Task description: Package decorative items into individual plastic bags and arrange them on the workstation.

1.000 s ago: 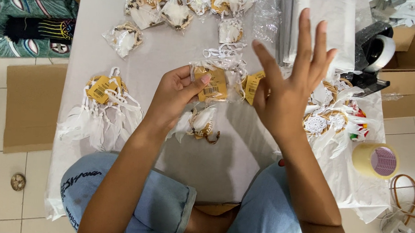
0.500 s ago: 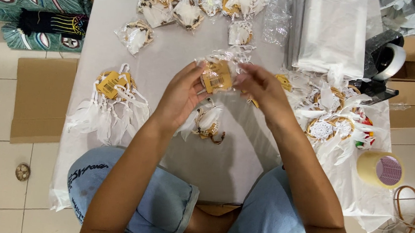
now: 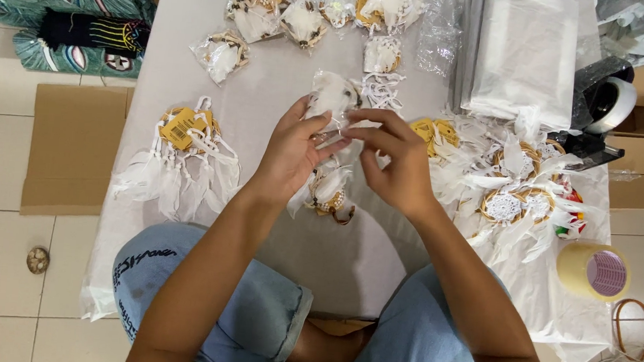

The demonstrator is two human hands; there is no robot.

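Observation:
Both my hands meet over the middle of a low white-covered table [image 3: 267, 101]. My left hand [image 3: 290, 152] and my right hand [image 3: 395, 160] pinch a small clear plastic bag [image 3: 331, 98] with a white feathered dreamcatcher inside, held up between the fingertips. Just below the hands another small dreamcatcher [image 3: 329, 193] with white feathers lies on the cloth. A pile of white feathered dreamcatchers [image 3: 517, 195] lies to the right of my right hand. A second bunch with yellow tags [image 3: 184, 156] lies to the left.
Several bagged dreamcatchers [image 3: 303, 13] line the far edge. A stack of clear bags [image 3: 524, 51] and a tape dispenser [image 3: 603, 110] sit at the right, a roll of tape [image 3: 594, 269] nearer. Flat cardboard [image 3: 75, 145] lies on the floor at left.
My right hand, spread open a second ago, has closed onto the bag with the left. The yellow tag that faced up has turned away, showing the white side.

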